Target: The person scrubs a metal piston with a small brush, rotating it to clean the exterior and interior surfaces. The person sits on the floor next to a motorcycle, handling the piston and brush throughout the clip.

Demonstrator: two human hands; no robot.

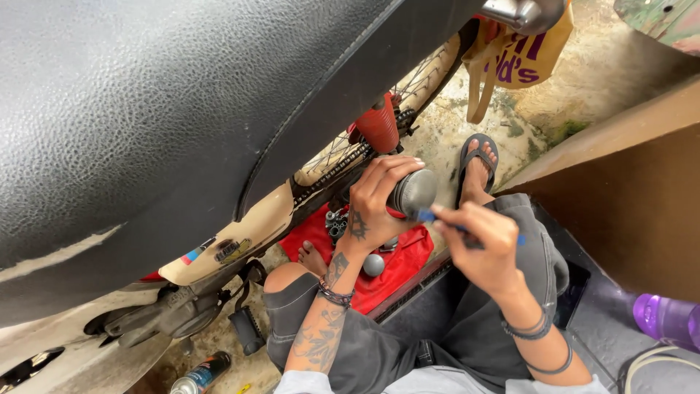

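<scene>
My left hand [375, 201] grips a rounded grey metal part [414, 191] just beside the motorbike's rear wheel [379, 128]. My right hand [481, 244] holds a thin blue-handled tool [426, 216] whose tip touches that metal part. Both wrists wear dark bands. I sit low, knees bent in grey shorts, with a sandalled foot [477, 164] stretched out on the concrete.
The black motorbike seat [160, 109] fills the upper left. A red cloth [394, 266] on the floor carries a metal ball and small parts. Spray cans [200, 373] lie below, a yellow bag [521, 51] hangs above, a purple bottle [667, 317] lies at right beside a brown board [627, 197].
</scene>
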